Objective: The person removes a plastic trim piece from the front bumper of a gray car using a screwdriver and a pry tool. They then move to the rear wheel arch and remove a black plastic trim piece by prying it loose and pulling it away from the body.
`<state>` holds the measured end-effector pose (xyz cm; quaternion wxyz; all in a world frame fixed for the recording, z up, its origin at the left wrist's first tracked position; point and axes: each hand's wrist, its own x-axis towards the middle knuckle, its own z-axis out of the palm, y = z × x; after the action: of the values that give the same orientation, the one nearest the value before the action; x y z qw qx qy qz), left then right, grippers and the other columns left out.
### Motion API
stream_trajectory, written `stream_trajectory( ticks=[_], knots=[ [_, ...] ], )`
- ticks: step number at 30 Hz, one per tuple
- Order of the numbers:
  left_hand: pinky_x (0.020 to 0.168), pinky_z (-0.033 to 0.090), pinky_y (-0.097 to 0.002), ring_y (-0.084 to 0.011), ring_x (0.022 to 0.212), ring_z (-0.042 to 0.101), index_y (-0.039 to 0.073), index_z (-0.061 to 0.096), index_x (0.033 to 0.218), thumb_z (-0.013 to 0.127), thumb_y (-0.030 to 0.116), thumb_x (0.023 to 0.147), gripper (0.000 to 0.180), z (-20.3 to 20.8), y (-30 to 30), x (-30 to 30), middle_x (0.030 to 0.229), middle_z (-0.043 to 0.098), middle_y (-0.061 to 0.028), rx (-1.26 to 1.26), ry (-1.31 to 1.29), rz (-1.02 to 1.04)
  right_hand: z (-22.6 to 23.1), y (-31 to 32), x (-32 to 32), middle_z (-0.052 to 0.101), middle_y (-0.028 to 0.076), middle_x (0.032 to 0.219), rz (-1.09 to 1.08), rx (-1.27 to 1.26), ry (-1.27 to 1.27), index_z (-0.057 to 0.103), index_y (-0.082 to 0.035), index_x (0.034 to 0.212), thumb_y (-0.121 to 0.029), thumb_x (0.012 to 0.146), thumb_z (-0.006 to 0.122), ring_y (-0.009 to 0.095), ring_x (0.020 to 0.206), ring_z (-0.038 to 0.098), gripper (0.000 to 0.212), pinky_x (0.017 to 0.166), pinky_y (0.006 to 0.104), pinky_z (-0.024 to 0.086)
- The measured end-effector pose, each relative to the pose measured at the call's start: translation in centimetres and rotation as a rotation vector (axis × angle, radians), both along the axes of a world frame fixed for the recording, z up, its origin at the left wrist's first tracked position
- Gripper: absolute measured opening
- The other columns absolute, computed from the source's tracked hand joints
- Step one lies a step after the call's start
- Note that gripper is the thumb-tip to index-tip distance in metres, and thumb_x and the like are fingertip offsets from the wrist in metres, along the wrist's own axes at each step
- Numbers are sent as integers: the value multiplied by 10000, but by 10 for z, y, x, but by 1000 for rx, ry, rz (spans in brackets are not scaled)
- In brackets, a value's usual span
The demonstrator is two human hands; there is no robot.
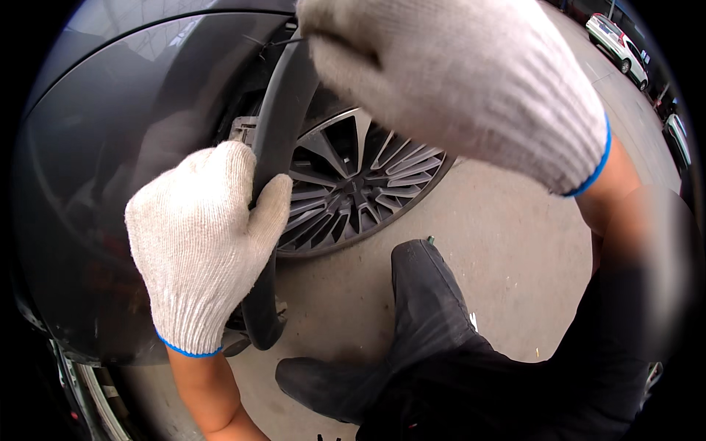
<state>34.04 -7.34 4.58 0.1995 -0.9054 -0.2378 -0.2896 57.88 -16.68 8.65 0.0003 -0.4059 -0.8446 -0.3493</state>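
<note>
A dark grey wheel arch trim (285, 110) stands partly away from the car's dark grey body panel (125, 125), with a gap between them. My left hand (202, 242), in a white knit glove with a blue cuff, is closed on the middle of the trim. Its thumb lies on the wheel side, and the other fingers are curled at the gap. Higher up, my right hand (471, 81), gloved the same way, is closed at the trim's upper part and hides it. Inside the gap a pale bracket-like piece (244, 128) shows by my left knuckles.
Behind the trim is the car's multi-spoke wheel (354, 187). My dark-trousered legs (426, 294) are bent close to it, above the grey concrete floor (515, 250). A white car (618, 45) stands far off at the upper right, another vehicle (678, 140) below it.
</note>
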Motion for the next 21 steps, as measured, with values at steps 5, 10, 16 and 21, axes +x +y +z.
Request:
stream_trajectory(
  ticks=[5,10,16,21],
  knots=[
    [551,462,-367,-275,563,586,33,647,804,806,234,767,259,0,4,-2,655,585,-117,29,11,-8,-7,27,-5,639,256,1135,99,177,82,634,26,1125,-169,948,529,351,997,658,283,804,412,560],
    [549,459,-363,-271,562,576,31,644,805,806,236,769,263,-3,4,0,653,578,-112,-3,-14,-27,-8,40,-6,648,244,1119,128,233,111,641,16,1122,-171,944,537,344,980,664,279,802,411,563],
    [550,458,-360,-263,562,572,28,651,814,816,233,756,270,-1,4,-2,652,577,-103,-11,-1,-19,-24,25,1,658,229,1100,107,228,87,651,5,1118,-173,938,548,336,960,671,273,798,410,566],
    [539,454,-360,-262,554,569,23,655,819,815,211,746,257,-2,4,-3,648,575,-100,-8,-2,-30,-28,26,4,667,217,1084,118,236,90,658,-4,1115,-174,934,556,329,942,677,269,796,410,568]
  ],
)
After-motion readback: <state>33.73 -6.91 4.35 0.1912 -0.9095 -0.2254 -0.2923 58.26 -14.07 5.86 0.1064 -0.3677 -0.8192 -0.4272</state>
